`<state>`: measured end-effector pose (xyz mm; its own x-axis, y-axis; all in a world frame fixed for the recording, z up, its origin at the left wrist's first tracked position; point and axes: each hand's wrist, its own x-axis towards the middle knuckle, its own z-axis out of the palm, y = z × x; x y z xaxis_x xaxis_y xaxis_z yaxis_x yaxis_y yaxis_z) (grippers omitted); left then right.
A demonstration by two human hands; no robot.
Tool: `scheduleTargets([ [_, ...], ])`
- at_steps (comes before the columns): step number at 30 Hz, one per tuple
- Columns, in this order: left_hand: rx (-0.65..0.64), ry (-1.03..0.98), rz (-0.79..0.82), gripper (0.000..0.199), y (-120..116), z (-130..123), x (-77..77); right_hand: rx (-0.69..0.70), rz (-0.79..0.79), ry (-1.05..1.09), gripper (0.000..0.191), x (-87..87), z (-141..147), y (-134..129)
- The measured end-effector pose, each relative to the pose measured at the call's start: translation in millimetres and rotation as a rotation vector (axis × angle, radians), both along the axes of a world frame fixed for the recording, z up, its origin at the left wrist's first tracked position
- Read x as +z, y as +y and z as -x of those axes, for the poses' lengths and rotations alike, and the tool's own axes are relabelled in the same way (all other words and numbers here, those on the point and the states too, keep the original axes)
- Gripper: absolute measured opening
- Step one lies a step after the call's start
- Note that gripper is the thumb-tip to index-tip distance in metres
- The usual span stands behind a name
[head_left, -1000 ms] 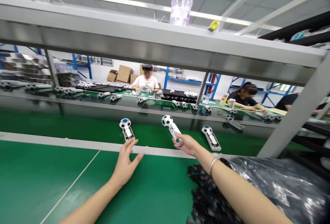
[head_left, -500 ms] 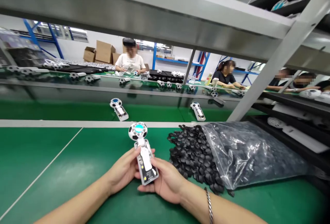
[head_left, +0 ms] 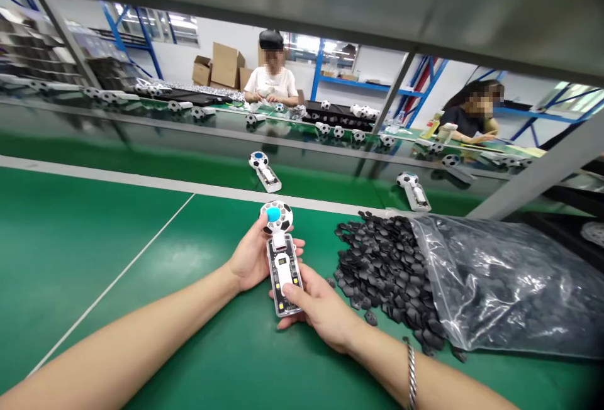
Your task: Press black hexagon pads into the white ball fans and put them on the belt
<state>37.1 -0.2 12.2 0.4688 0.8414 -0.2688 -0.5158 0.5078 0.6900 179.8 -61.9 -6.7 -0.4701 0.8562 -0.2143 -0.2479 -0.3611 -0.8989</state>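
A handheld device (head_left: 282, 262) with a round football-patterned head, a blue centre and a clear-edged body showing a dark circuit board is held over the green table (head_left: 189, 360). My left hand (head_left: 252, 253) grips its upper part, the thumb on the round head and fingers behind the body. Around the lower end is my right hand (head_left: 318, 303), its thumb pressed on the white strip and its fingers partly hidden underneath. Just right of the hands lies a pile of small black pieces (head_left: 382, 265), spilling from a clear plastic bag (head_left: 509, 284).
Two similar devices (head_left: 265, 172) (head_left: 414, 192) lie on the green belt (head_left: 330, 183) beyond the pale table edge (head_left: 117, 177). More devices line the far ledge. Across it sit a person in white (head_left: 271, 80) and a person in dark clothes (head_left: 472, 111). A metal beam (head_left: 302, 14) crosses overhead.
The view has shifted, so the surroundings appear further right. My left hand has moved up the device, its thumb now on the round head. My right thumb now lies on the white strip.
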Motion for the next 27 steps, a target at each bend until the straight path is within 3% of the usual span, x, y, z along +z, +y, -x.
scheduleTargets([
  [5, -0.049, -0.031, -0.015, 0.054, 1.2, 2.2, -4.2, 0.015, 0.016, 0.012, 0.042, 2.9, -1.6, 1.0],
  [11, -0.203, -0.049, -0.193, 0.041, 1.6, 5.3, -14.5, -0.017, 0.148, 0.122, 0.036, 3.7, -5.9, 5.2],
  [20, -0.337, 0.036, -0.356, 0.057, 5.7, 11.9, -23.6, -0.053, 0.108, 0.086, 0.034, 2.4, -2.9, 4.8],
  [27, -0.458, 0.177, -0.498, 0.068, 1.2, 13.6, -22.0, -0.072, 0.076, 0.057, 0.036, 5.2, -3.9, 2.5],
])
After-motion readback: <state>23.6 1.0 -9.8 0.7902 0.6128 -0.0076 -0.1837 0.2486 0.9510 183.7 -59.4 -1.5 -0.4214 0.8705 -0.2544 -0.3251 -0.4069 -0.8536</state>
